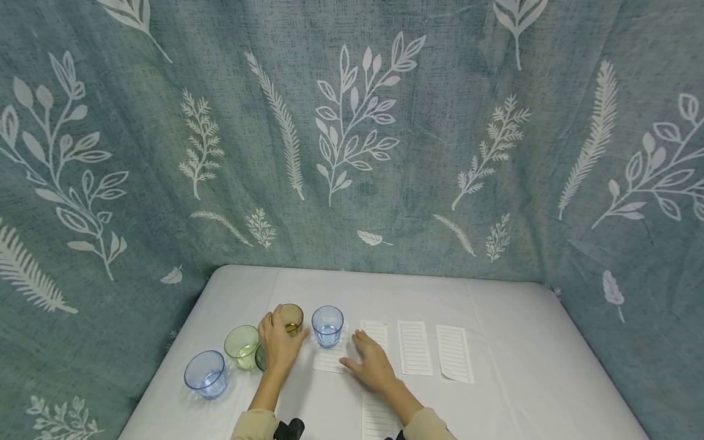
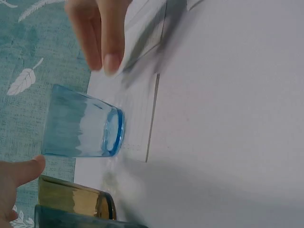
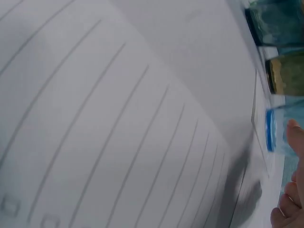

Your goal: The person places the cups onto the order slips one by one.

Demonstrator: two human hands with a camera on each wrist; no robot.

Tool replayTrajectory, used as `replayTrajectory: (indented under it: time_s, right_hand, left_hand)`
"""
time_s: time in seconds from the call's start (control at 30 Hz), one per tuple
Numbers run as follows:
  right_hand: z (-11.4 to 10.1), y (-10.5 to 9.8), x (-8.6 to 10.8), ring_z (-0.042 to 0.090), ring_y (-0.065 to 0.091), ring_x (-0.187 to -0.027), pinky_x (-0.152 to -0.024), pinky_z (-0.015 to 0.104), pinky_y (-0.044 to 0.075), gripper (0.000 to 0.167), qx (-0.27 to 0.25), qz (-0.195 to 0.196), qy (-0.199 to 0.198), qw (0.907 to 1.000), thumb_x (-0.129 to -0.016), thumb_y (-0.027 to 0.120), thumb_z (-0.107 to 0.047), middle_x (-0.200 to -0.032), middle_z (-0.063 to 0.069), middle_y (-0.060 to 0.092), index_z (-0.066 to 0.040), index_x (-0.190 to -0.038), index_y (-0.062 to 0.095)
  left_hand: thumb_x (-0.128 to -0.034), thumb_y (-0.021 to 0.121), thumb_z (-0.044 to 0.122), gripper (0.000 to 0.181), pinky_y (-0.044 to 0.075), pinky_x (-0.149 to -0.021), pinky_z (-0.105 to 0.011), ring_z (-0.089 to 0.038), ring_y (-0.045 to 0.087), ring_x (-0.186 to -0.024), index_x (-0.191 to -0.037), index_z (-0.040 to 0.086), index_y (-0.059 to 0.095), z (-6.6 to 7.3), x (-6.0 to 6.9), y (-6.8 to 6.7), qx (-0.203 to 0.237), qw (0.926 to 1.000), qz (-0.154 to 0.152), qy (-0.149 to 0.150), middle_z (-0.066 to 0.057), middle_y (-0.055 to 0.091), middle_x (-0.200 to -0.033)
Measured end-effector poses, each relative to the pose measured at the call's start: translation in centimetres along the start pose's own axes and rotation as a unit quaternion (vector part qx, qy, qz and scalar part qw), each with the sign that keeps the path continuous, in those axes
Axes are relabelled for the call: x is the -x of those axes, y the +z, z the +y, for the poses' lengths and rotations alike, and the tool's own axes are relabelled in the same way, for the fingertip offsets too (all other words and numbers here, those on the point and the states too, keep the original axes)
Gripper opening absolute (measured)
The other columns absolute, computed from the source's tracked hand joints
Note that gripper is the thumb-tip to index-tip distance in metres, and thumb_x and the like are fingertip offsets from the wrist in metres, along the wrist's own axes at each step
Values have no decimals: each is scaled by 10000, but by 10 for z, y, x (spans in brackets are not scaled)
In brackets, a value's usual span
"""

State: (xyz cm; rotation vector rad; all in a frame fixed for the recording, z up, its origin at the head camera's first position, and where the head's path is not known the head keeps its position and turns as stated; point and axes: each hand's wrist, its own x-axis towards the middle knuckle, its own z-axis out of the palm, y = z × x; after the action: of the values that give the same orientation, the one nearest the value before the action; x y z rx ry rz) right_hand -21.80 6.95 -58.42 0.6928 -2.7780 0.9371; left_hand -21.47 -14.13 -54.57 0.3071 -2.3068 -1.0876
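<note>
My left hand (image 1: 279, 345) is beside the amber glass (image 1: 293, 318), fingers at its left rim and thumb out to its right; contact is unclear. In the left wrist view, the thumb lies between the amber glass (image 2: 80, 199) and a clear blue glass (image 2: 80, 126). That blue glass (image 1: 327, 327) stands upright over a lined paper sheet (image 1: 329, 362). To its right, my right hand (image 1: 376, 366) hovers over the papers with fingers extended and thumb spread, holding nothing. A dark green glass (image 1: 261, 358) is partly hidden behind the left hand.
At the left stand a light green glass (image 1: 242, 347) and another blue glass (image 1: 206, 374). Lined sheets lie on the white table at centre and right, among them one sheet (image 1: 415, 348) and another (image 1: 454, 353). A patterned teal cloth (image 1: 352, 232) hangs behind the table.
</note>
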Motion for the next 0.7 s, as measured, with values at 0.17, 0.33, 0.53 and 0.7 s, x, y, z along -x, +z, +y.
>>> replayTrajectory:
  time_s: [0.17,0.33,0.53,0.7]
  right_hand:
    - [17,-12,9,396,429,-1273,-1047,495,355,670,-164,79,201,9996,-816,709,-360,-1340,272,475,106,-1257,516]
    - [27,-19,18,399,444,-1259,-1042,493,360,667,-108,140,266,9995,-797,733,-329,-1321,269,495,120,-1242,522]
    - [34,-20,26,400,417,-1281,-1046,511,352,699,30,2,327,9995,-790,736,-348,-1347,254,478,115,-1261,507]
    - [39,-19,33,402,394,-1297,-1052,517,345,709,254,-121,430,9987,-804,716,-377,-1364,248,463,113,-1268,502]
  left_hand:
    - [-648,857,109,818,359,-969,-623,-544,399,-1171,-1310,-72,413,-4,-2,-3,-59,9994,-304,-141,-381,424,-1257]
    - [-665,852,127,856,397,-935,-601,-549,475,-1091,-1331,-95,363,-6,-8,-4,-340,9975,-614,-112,-388,484,-1194]
    - [-660,852,189,906,451,-857,-596,-542,527,-1014,-1343,-104,334,-4,-20,-7,-778,9930,-869,-167,-392,524,-1119]
    - [-672,848,203,929,459,-861,-588,-539,525,-1028,-1351,-123,305,-3,-26,-9,-753,9897,-1169,-348,-405,509,-1138]
